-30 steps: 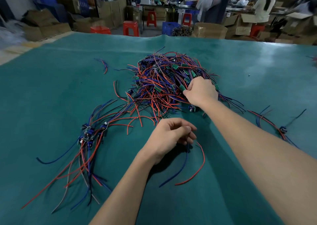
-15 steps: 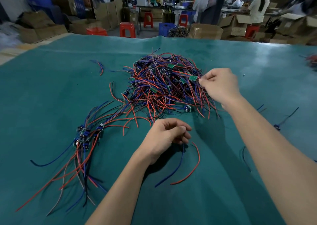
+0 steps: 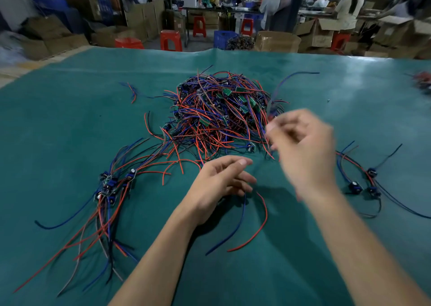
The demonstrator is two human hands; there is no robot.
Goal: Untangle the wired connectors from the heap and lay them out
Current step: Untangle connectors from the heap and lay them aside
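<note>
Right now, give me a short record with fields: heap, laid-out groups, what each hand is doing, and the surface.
heap: tangled red and blue wired connectors, table centre
laid-out left: bundle of connectors, wires trailing toward the camera
laid-out right: few connectors
left hand: grip on a blue and red wire pair
right hand: blurred, raised, pinching a wire that rises from the heap
surface: green mat

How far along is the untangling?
Early. Done: a laid-out bundle on the left and a few pieces on the right. In hand: the right hand is blurred, seemingly pulling wires from the heap; the left hand holds two wires. Left: most of the heap.
</note>
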